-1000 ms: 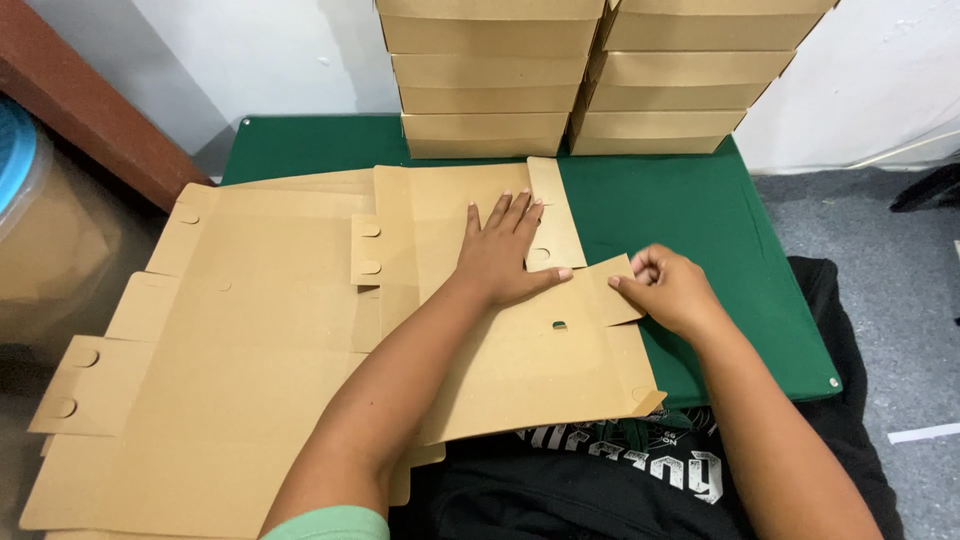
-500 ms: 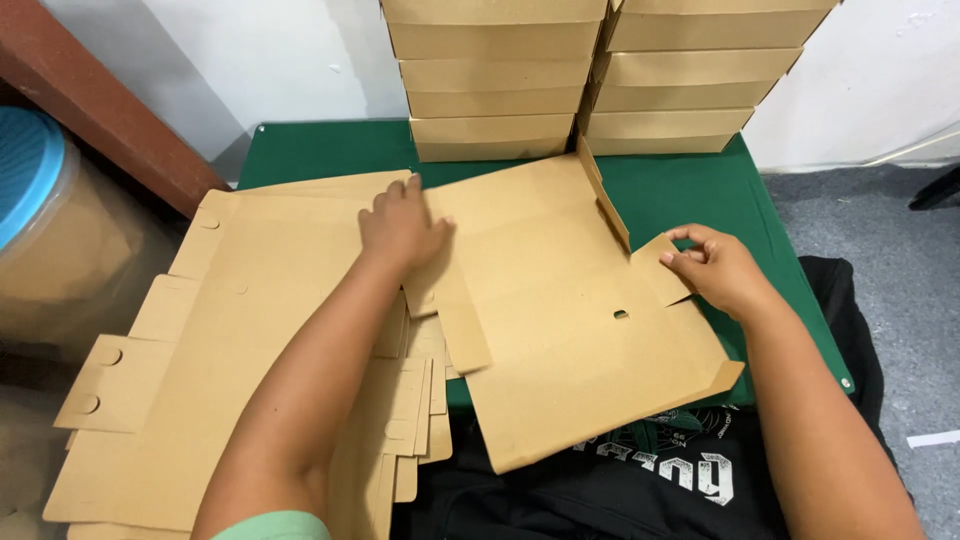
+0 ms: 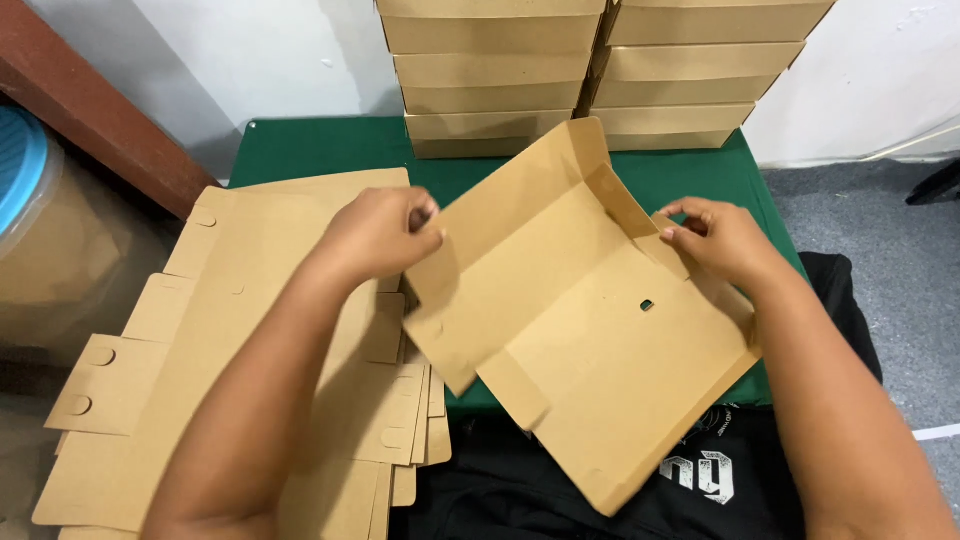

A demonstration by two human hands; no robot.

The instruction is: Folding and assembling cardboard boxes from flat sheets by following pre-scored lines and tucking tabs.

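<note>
A brown cardboard box blank (image 3: 580,330) is lifted over the green table (image 3: 320,145), partly folded, its side walls turned up. My left hand (image 3: 385,232) grips its left wall near the top corner. My right hand (image 3: 715,238) pinches the flap on its right side. A small slot shows in the blank's middle panel. To the left lies a stack of flat cardboard blanks (image 3: 200,380), under my left forearm.
Two stacks of finished flat cardboard boxes (image 3: 600,70) stand at the table's far edge against a white wall. A brown barrel with a blue lid (image 3: 30,230) stands at the left. Black cloth (image 3: 500,480) covers my lap below the table's near edge.
The top blank has been lifted off the flat stack and swung right. Its side walls have been folded upward, and both hands now grip its edges.
</note>
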